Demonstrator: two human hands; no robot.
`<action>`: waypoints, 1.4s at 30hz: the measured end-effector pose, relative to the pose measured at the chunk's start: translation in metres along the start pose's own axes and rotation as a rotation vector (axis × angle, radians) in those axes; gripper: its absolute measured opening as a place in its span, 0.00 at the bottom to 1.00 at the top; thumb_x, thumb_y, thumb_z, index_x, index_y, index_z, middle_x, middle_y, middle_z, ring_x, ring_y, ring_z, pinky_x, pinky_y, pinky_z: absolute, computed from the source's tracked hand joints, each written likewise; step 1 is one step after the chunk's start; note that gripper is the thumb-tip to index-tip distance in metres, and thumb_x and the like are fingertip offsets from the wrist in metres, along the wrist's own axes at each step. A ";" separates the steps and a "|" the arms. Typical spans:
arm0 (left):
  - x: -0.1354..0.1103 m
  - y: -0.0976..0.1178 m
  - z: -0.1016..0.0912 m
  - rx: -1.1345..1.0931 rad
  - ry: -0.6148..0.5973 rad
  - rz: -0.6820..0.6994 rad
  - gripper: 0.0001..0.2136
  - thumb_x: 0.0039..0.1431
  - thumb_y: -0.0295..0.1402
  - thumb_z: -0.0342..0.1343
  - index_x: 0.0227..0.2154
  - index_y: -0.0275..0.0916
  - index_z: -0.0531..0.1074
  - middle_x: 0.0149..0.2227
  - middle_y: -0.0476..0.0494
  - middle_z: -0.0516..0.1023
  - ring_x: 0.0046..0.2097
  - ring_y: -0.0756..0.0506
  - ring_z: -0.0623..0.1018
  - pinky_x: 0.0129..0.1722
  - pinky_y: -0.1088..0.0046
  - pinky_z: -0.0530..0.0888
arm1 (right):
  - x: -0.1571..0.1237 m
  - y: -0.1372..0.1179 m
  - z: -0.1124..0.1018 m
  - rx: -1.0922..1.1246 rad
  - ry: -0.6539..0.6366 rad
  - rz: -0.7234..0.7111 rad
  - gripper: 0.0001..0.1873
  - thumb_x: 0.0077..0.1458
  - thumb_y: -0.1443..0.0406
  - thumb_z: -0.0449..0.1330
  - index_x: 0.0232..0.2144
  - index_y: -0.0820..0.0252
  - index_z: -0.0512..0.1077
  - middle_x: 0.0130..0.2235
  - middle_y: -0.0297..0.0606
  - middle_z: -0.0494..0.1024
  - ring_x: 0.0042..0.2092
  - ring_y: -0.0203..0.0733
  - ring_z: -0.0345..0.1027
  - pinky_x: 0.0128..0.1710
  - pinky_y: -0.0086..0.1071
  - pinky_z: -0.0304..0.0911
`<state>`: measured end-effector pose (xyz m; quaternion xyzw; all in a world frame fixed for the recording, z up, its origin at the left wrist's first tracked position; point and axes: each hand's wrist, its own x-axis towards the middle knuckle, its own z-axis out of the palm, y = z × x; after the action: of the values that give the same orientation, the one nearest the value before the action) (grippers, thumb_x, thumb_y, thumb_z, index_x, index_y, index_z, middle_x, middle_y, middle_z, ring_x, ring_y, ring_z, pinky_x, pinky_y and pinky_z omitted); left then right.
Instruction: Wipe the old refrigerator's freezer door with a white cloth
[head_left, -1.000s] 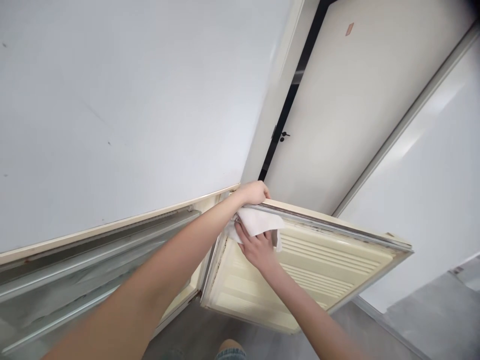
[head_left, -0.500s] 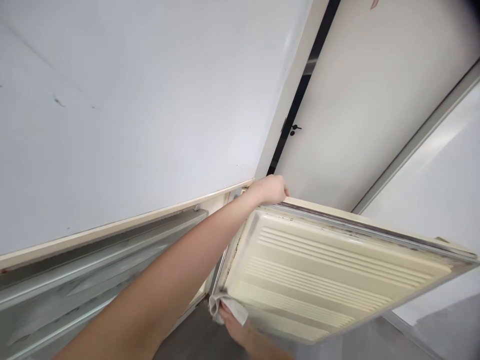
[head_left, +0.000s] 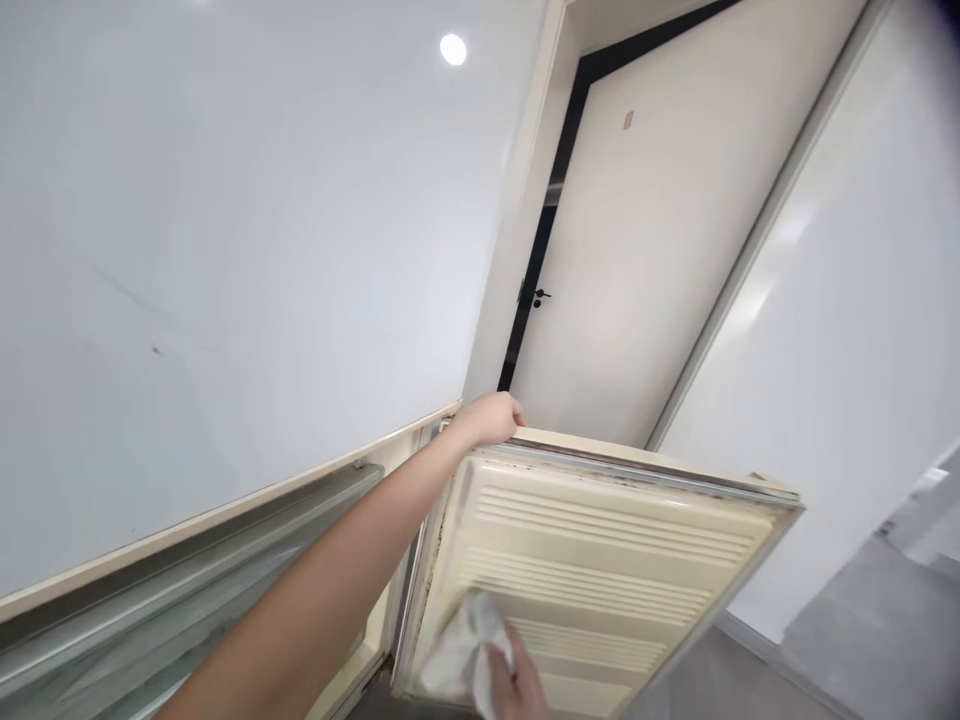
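Head view: left hand [head_left: 491,418] grip wraps the top corner of the cream ribbed plastic fridge door [head_left: 600,560], steadying it open; right hand [head_left: 517,685] grip presses the crumpled white cloth [head_left: 463,652] against its lower inner panel (hand partly cropped).

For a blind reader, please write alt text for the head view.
The person's left hand grips the top corner of an open cream refrigerator door, while the right hand presses a white cloth against its ribbed inner panel.
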<state>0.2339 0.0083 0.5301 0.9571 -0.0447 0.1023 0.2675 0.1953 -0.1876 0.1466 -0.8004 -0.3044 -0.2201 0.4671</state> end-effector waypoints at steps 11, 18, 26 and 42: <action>0.005 -0.007 0.002 0.025 -0.006 0.036 0.19 0.45 0.25 0.49 0.38 0.37 0.80 0.42 0.38 0.86 0.42 0.45 0.82 0.40 0.73 0.75 | 0.172 -0.180 -0.081 -0.470 0.294 -0.801 0.25 0.58 0.66 0.53 0.58 0.63 0.67 0.57 0.49 0.72 0.64 0.54 0.57 0.60 0.48 0.59; 0.003 -0.007 -0.002 0.029 -0.024 0.049 0.22 0.43 0.26 0.47 0.39 0.38 0.81 0.43 0.41 0.86 0.44 0.46 0.83 0.42 0.76 0.74 | 0.192 -0.131 -0.074 -0.589 0.150 -0.845 0.25 0.60 0.61 0.49 0.58 0.61 0.67 0.60 0.43 0.71 0.62 0.51 0.61 0.59 0.43 0.60; -0.006 0.003 -0.008 0.041 -0.038 -0.051 0.24 0.41 0.25 0.46 0.38 0.45 0.81 0.41 0.49 0.87 0.42 0.46 0.82 0.37 0.76 0.73 | 0.192 -0.061 -0.142 -0.580 0.450 -0.663 0.24 0.57 0.60 0.54 0.54 0.62 0.69 0.51 0.49 0.75 0.55 0.52 0.65 0.55 0.44 0.56; -0.007 0.011 -0.013 0.145 -0.046 -0.173 0.22 0.52 0.22 0.43 0.40 0.46 0.80 0.38 0.59 0.87 0.40 0.48 0.78 0.38 0.75 0.68 | 0.183 0.031 -0.263 -0.020 0.890 0.200 0.21 0.57 0.52 0.50 0.42 0.61 0.68 0.43 0.44 0.71 0.47 0.48 0.64 0.51 0.43 0.58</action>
<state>0.2237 0.0062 0.5446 0.9763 0.0396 0.0596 0.2043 0.3305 -0.3801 0.3669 -0.6578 0.0070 -0.4994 0.5638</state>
